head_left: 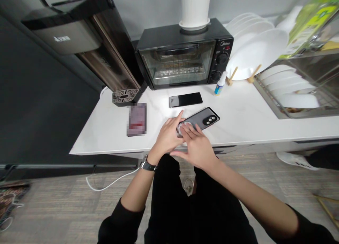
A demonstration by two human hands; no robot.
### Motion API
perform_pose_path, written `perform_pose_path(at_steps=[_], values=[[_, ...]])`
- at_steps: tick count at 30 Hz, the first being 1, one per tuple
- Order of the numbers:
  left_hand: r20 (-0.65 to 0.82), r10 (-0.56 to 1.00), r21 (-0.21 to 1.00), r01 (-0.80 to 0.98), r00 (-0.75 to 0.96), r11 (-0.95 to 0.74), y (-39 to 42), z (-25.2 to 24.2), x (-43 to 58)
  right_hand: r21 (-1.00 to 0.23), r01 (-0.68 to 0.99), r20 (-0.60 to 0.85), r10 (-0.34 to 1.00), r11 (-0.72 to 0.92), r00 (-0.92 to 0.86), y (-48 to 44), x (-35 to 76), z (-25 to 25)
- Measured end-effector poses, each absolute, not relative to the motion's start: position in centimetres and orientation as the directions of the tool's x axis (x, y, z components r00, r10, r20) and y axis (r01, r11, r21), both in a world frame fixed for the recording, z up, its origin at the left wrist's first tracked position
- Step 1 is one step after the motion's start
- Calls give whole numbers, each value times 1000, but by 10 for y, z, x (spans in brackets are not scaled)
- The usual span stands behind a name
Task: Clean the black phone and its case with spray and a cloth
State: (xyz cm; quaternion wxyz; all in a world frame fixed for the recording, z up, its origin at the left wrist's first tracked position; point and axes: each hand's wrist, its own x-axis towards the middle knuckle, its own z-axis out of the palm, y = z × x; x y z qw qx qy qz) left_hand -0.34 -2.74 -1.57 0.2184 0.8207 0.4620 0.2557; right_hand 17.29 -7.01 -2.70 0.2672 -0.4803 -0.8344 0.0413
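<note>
Head view: phone case slanted far-right from left fingers curled at its near end; right fingers lay atop, both grips unclear.

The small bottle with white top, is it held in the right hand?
No, the small bottle stands on the white counter near the oven, apart from the right hand.

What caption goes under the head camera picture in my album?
Left hand and right hand together at a phone case, near a dark phone and small bottle.
</note>
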Motion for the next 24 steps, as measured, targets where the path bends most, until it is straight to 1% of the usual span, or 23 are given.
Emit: perform_pose_path(at_steps=[3, 5, 7, 10, 13, 19, 20, 24], values=[[230, 872, 592, 648, 433, -478, -29, -16, -3, -350, 738, 364, 810, 576, -459, -82, 185, -21], [230, 871, 598, 643, 433, -478, -31, -16, -2, -327, 744, 336, 808, 582, -484, -83, 204, -19], [226, 877, 605, 645, 424, -467, -31, -16, -1, -278, 768, 328, 809, 576, -488, -80, 225, -19], [227, 885, 604, 654, 405, -455, -31, -15, 1, -190, 847, 368, 836, 497, -408, -68, 253, -22], [229, 883, 593, 661, 409, -460, -30, -14, 3, -156, 902, 403, 860, 402, -314, -50, 261, -25], [233, 877, 606, 643, 420, -468, -27, -16, 0, -201, 931, 390, 896, 305, -210, -38, 206, -26], [232, 874, 605, 641, 426, -473, -26, -17, -1, -211, 922, 389, 893, 326, -227, -42, 194, -26], [221, 874, 595, 650, 432, -472, -26, -18, -2, -290, 818, 386, 843, 496, -374, -71, 165, -25]])
